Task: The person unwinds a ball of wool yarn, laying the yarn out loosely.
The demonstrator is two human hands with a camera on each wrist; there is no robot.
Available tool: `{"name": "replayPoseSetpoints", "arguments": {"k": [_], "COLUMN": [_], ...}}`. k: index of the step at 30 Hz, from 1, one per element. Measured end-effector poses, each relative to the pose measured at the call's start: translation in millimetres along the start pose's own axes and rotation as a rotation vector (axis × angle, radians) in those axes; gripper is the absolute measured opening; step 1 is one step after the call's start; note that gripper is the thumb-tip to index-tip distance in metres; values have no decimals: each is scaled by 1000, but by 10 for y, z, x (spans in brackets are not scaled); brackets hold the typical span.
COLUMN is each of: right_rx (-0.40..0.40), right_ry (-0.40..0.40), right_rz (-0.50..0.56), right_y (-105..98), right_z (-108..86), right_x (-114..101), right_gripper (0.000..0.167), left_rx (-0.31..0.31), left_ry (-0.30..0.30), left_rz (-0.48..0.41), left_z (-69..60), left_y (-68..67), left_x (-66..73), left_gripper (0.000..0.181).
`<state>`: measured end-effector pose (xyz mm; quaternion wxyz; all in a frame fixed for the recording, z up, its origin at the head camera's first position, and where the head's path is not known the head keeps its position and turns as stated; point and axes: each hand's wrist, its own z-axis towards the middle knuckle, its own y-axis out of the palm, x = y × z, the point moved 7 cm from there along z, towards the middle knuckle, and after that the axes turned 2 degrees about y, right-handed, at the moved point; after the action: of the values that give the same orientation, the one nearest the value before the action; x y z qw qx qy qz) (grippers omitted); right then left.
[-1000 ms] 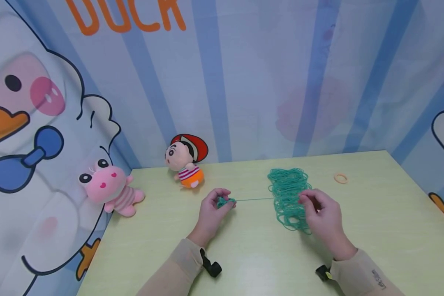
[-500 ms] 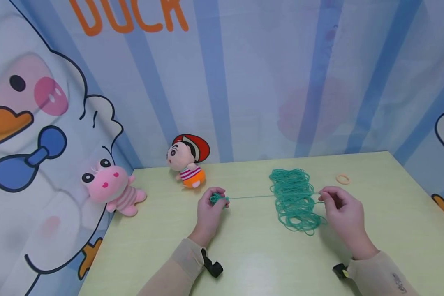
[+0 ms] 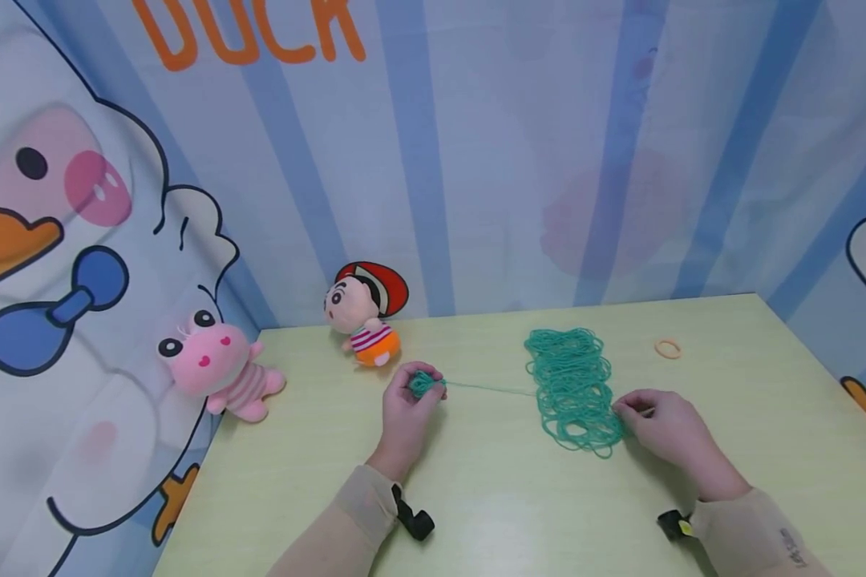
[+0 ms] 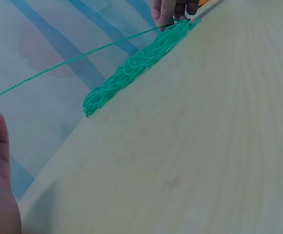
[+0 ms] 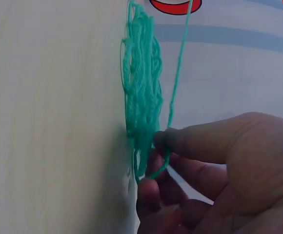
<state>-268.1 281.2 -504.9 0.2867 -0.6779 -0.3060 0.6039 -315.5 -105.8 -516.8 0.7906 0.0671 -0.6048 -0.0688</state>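
Note:
A flattened pile of green yarn (image 3: 570,389) lies in loose loops on the table, right of its middle. My left hand (image 3: 407,417) holds a small wound ball of the same yarn (image 3: 422,384) between thumb and fingers. From the ball a single strand (image 3: 487,388) runs rightward to the pile, passing above it in the left wrist view. At the pile's right edge, my right hand (image 3: 667,425) pinches yarn between thumb and fingers. The right wrist view shows that strand (image 5: 172,105) coming down to the thumb (image 5: 195,141), close beside the pile.
An orange ring-shaped band (image 3: 668,349) lies on the table (image 3: 505,497) behind my right hand. Toward the back left are a small doll in a red cap (image 3: 368,316) and a pink plush toy (image 3: 220,365). A printed curtain (image 3: 491,160) hangs behind the table.
My right hand first moved right off the pile, drawing strands out, then came slightly nearer and lower at its right edge. My left hand shifted slightly left with the ball.

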Motion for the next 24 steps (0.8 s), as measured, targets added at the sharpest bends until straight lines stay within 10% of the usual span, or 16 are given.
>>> {"name": "replayPoseSetpoints", "arguments": {"k": [9,13,18,24], "right_rx": [182,100,-32,26], "right_ry": [-250,-388,-342,-268], "right_rz": [-15,67,99,96], "right_y": [140,477,899,1019], "right_z": [-136,-167,-111,-41], "right_x": [-715,-1208,-1577,-1660], "right_gripper": [28,28,39,19], "left_rx": [-159,-208,-254,-266], "left_ry": [-74,-84,-85,-96], "left_rz": [-3,-28,-1,45], "left_z": [-28,-37,-51,-63], "left_y": [98,142,182,205], "left_x": [-43,-54,-72,-66], "left_gripper": [43,47,44,33]}}
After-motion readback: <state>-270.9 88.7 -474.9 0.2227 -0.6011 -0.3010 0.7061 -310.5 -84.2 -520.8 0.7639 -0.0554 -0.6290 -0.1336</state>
